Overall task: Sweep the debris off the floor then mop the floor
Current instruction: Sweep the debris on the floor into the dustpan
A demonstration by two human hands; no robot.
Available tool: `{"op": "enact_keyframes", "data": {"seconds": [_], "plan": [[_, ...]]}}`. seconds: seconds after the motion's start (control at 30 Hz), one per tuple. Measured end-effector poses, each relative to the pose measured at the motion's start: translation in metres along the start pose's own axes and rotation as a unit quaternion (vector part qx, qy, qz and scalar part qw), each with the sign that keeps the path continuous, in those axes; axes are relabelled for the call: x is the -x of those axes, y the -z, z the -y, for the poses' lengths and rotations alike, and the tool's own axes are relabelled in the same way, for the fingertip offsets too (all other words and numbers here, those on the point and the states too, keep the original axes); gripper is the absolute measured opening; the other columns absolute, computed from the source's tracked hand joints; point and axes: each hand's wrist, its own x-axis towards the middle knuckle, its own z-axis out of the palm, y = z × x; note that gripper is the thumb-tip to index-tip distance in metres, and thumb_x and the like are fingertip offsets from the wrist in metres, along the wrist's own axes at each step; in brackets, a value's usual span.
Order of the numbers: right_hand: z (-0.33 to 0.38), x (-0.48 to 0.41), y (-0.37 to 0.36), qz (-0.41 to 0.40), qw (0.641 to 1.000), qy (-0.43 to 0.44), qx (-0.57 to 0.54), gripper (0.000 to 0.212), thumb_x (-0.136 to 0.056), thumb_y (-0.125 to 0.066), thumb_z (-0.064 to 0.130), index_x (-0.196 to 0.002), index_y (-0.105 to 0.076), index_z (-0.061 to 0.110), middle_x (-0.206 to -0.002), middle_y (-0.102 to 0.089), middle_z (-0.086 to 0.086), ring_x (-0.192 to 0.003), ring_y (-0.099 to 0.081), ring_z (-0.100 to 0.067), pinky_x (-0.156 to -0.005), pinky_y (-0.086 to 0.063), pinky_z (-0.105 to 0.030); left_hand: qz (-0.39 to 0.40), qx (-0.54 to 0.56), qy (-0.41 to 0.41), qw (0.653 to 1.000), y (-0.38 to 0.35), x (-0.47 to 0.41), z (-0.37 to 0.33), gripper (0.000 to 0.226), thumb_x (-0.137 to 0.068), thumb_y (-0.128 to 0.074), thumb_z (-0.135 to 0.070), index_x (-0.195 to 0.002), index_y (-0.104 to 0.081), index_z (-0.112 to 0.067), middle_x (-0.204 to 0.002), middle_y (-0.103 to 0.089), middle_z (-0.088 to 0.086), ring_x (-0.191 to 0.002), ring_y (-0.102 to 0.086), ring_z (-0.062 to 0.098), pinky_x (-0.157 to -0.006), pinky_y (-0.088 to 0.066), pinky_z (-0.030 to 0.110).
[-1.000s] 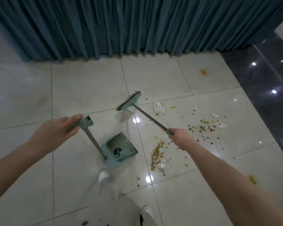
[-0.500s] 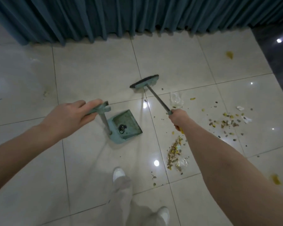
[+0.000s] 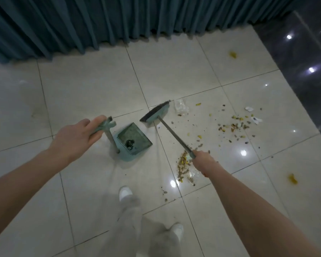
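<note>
Debris (image 3: 183, 164) lies on the pale tiled floor (image 3: 91, 86) in the head view as a tight heap just beside the right hand (image 3: 204, 161). A looser scatter of the same crumbs lies farther right with a few strays between, all apart from the dustpan (image 3: 137, 140). It looks like dry, light, loose bits mixed with a clear wrapper (image 3: 181, 107). A hard stroke would likely send them skidding over the glossy tile, so short, gentle pulls of the broom (image 3: 156, 113) should serve, and nothing but the wrapper seems worth taking by hand. Yellow smears (image 3: 292, 178) look stuck on and probably wait for the mop. The right hand's grip is closed round the upper end of the broom's thin shaft, with the head out ahead just left of the wrapper; whether the bristles touch the floor I cannot tell. The left hand (image 3: 78, 138) keeps its grip on the top of the dustpan's upright handle, fingers folded about it, and the pan rests on the floor with a small dark lump inside. Against half a second ago, the broom head has come nearer the dustpan's far edge, while the debris lies where it was and the dustpan sits on the same tile
</note>
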Motion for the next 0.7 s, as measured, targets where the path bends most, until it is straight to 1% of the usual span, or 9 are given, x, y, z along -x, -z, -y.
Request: {"op": "enact_keyframes", "data": {"seconds": [0.07,0.13,0.2,0.27,0.4,0.5,0.6,0.63,0.7], "plan": [[-0.036,0.02,-0.009,-0.001,1.0,0.0,0.009,0.031,-0.098,-0.037,0.016,-0.126,-0.05,0.019,-0.077,-0.051,-0.001,-0.062,-0.051,-0.015,-0.056,-0.043,-0.031,-0.007,-0.002,0.004,1.0,-0.003,0.012,-0.024,0.038,-0.094,-0.044,-0.041,-0.129,-0.031,-0.034,-0.091,-0.059,0.013,-0.057,-0.059,0.037,-0.05,-0.047,0.039],[-0.078,0.041,-0.021,0.003,1.0,0.001,0.014,0.031,-0.098,-0.037,0.017,-0.126,-0.049,0.02,-0.081,-0.051,-0.003,-0.064,-0.052,-0.018,-0.057,-0.045,-0.031,-0.016,-0.005,0.002,1.0,-0.008,0.026,-0.048,0.041,-0.093,-0.051,-0.035,-0.13,-0.034,-0.031,-0.086,-0.058,0.014,-0.05,-0.054,0.035,-0.047,-0.044,0.036],[-0.122,0.064,-0.035,0.009,1.0,-0.004,0.019,0.032,-0.097,-0.037,0.019,-0.128,-0.047,0.021,-0.089,-0.053,-0.006,-0.073,-0.056,-0.023,-0.061,-0.049,-0.033,-0.026,-0.008,-0.006,1.0,-0.014,0.041,-0.071,0.042,-0.092,-0.056,-0.028,-0.13,-0.038,-0.026,-0.08,-0.058,0.014,-0.046,-0.047,0.029,-0.045,-0.04,0.032],[-0.166,0.087,-0.049,0.014,0.999,-0.018,0.025,0.033,-0.097,-0.038,0.021,-0.13,-0.045,0.024,-0.096,-0.056,-0.008,-0.081,-0.059,-0.026,-0.065,-0.054,-0.036,-0.031,-0.017,-0.012,0.999,-0.019,0.054,-0.093,0.043,-0.091,-0.058,-0.026,-0.13,-0.041,-0.023,-0.079,-0.058,0.015,-0.047,-0.049,0.031,-0.045,-0.039,0.031],[-0.239,0.13,-0.071,0.026,0.998,-0.039,0.036,0.035,-0.098,-0.041,0.027,-0.132,-0.044,0.026,-0.098,-0.055,-0.007,-0.085,-0.061,-0.027,-0.069,-0.056,-0.038,-0.041,-0.036,-0.014,0.998,-0.03,0.076,-0.129,0.043,-0.09,-0.059,-0.028,-0.13,-0.044,-0.022,-0.081,-0.06,0.018,-0.054,-0.058,0.04,-0.046,-0.043,0.037],[-0.276,0.152,-0.08,0.03,0.997,-0.041,0.051,0.036,-0.099,-0.041,0.027,-0.135,-0.043,0.026,-0.107,-0.058,-0.01,-0.09,-0.061,-0.028,-0.074,-0.054,-0.036,-0.049,-0.046,-0.002,0.998,-0.039,0.092,-0.152,0.041,-0.091,-0.055,-0.032,-0.13,-0.042,-0.024,-0.083,-0.06,0.02,-0.052,-0.057,0.042,-0.047,-0.047,0.044],[-0.298,0.163,-0.079,0.027,0.998,-0.036,0.054,0.038,-0.1,-0.04,0.027,-0.137,-0.042,0.026,-0.111,-0.06,-0.011,-0.093,-0.061,-0.029,-0.074,-0.053,-0.035,-0.053,-0.046,0.015,0.997,-0.048,0.105,-0.166,0.041,-0.092,-0.054,-0.036,-0.13,-0.041,-0.028,-0.088,-0.062,0.02,-0.055,-0.059,0.044,-0.049,-0.05,0.046],[-0.301,0.166,-0.076,0.022,0.999,-0.033,0.037,0.037,-0.099,-0.041,0.027,-0.137,-0.044,0.026,-0.109,-0.06,-0.01,-0.09,-0.061,-0.029,-0.07,-0.054,-0.034,-0.051,-0.051,0.013,0.997,-0.05,0.108,-0.169,0.042,-0.091,-0.054,-0.036,-0.13,-0.042,-0.028,-0.091,-0.064,0.019,-0.057,-0.06,0.044,-0.05,-0.05,0.046],[-0.305,0.171,-0.068,0.011,0.999,-0.027,-0.017,0.037,-0.098,-0.043,0.029,-0.135,-0.047,0.029,-0.1,-0.059,-0.007,-0.078,-0.059,-0.026,-0.053,-0.052,-0.029,-0.044,-0.058,-0.002,0.997,-0.049,0.113,-0.175,0.042,-0.09,-0.055,-0.035,-0.13,-0.044,-0.025,-0.091,-0.065,0.019,-0.057,-0.061,0.043,-0.048,-0.051,0.045]]}}
